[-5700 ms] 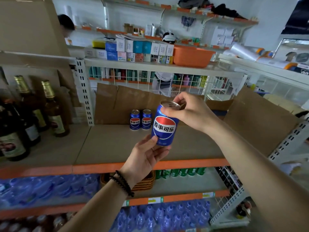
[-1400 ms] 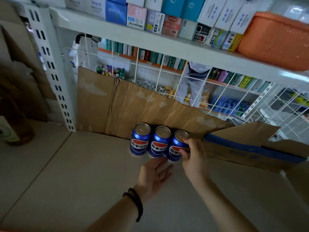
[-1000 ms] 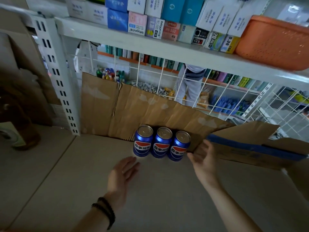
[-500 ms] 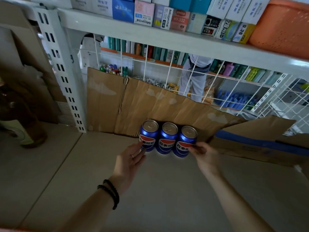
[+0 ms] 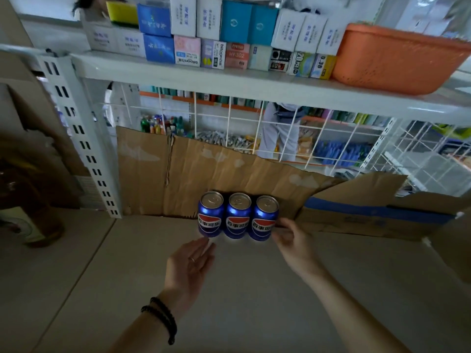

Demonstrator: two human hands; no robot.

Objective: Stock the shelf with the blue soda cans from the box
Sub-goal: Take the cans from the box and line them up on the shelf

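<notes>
Three blue soda cans stand upright in a row on the shelf board [image 5: 254,289], against the cardboard backing [image 5: 193,174]: the left can [image 5: 210,215], the middle can [image 5: 238,217] and the right can [image 5: 264,219]. My left hand [image 5: 190,263] hovers palm up just in front of the left can, its fingers straight, holding nothing. My right hand [image 5: 289,240] lies beside the right can with relaxed fingers, its fingertips at the can's side; whether they touch it is unclear. The box of cans is out of view.
A folded cardboard flap with a blue stripe [image 5: 369,215] leans at the right rear. A brown bottle [image 5: 33,215] stands at the left. Above, a white shelf [image 5: 254,82] carries small boxes and an orange basket [image 5: 397,59]. A white upright [image 5: 84,138] stands left of the cans.
The third can now stands in the row and my right hand has let it go. Over the last half second my left hand drew back slightly from the left can.
</notes>
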